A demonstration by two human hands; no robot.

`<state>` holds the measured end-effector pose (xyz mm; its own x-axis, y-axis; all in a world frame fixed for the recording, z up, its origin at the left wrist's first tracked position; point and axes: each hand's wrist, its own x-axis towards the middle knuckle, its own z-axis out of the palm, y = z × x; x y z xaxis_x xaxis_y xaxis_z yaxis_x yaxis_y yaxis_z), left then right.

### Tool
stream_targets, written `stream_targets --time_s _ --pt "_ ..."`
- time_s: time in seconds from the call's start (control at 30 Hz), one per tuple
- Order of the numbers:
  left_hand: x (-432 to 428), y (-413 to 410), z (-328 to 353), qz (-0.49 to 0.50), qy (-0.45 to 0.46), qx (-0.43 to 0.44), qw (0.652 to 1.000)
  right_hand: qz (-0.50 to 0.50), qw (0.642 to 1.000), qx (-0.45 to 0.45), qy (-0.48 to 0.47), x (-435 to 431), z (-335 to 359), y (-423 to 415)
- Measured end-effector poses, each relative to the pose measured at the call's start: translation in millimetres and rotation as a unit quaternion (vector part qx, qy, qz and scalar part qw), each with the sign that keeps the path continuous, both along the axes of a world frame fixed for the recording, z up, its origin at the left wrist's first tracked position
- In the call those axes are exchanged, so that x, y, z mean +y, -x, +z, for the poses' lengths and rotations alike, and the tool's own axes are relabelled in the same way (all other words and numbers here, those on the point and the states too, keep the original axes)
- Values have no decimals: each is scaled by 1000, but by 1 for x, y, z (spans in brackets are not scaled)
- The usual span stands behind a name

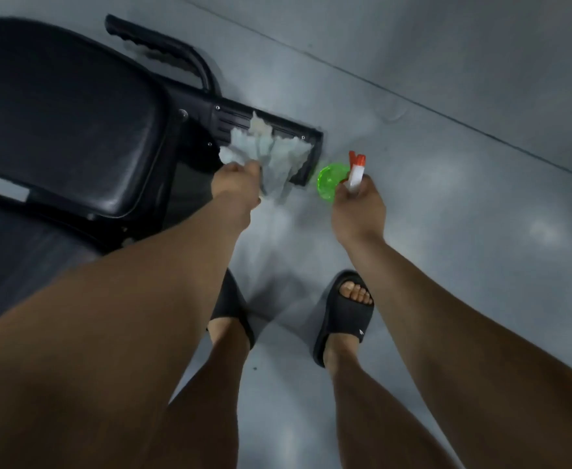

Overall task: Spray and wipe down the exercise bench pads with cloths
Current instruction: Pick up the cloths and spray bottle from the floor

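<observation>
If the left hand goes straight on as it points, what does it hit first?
Likely the bench's black foot bar, right behind the cloth that the left hand grips; depth is unclear.

You wear black slip-on sandals, low in the middle of the frame. The right one has an open front and a tiny white mark. Your arms and legs are bare.

left hand, right hand, both clenched

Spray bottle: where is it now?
Head view, centre: the right hand grips the spray bottle over the floor, right of the cloth in the left hand.
</observation>
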<state>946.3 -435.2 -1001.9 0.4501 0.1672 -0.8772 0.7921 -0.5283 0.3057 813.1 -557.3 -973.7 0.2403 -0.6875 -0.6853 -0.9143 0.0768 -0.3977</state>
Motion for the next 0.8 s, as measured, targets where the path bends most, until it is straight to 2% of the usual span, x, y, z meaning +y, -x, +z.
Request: stream_targets --time_s 0.2,0.33,0.47,0.63,0.7,0.8 --pt "59 42 124 42 15 -8 999 33 999 8 -27 27 123 10" --pt "101 68 244 37 27 -3 999 82 996 -2 -33 52 223 16" --pt "151 79 330 3 3 -17 1000 114 993 -8 -20 80 312 17" --pt "220 77 430 5 29 -78 997 226 973 -39 -10 116 400 11" --pt "249 81 468 27 18 -101 994 278 959 -60 -19 134 428 8" --pt "297 114 511 131 12 -125 983 352 932 -77 -29 168 462 10"
